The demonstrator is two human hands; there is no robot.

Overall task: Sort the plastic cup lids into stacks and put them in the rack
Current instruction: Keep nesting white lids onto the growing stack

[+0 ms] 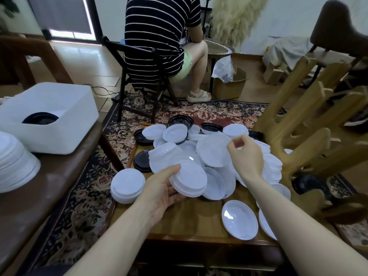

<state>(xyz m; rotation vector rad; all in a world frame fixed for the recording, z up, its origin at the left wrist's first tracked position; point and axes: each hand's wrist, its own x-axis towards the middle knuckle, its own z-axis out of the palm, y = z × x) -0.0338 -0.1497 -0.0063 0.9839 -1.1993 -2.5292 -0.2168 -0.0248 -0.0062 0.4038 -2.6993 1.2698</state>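
Observation:
A heap of white plastic lids [175, 154] with a few black lids [142, 161] covers the far half of a low wooden table [191, 222]. My left hand [163, 188] grips a short stack of white lids [189, 180] just above the table. My right hand [246, 156] pinches the edge of one large white lid [213, 150], lifted over the heap. A separate stack of white lids [127, 183] stands at the table's left edge. Single white lids [240, 220] lie near the front right. The wooden rack [302, 124] rises at the right.
A white bin [59, 116] holding black lids [40, 118] sits on a brown bench [49, 182] at left, beside another white stack [14, 166]. A person in a striped shirt [157, 36] sits on a black chair beyond the table. A cardboard box [229, 86] stands on the floor.

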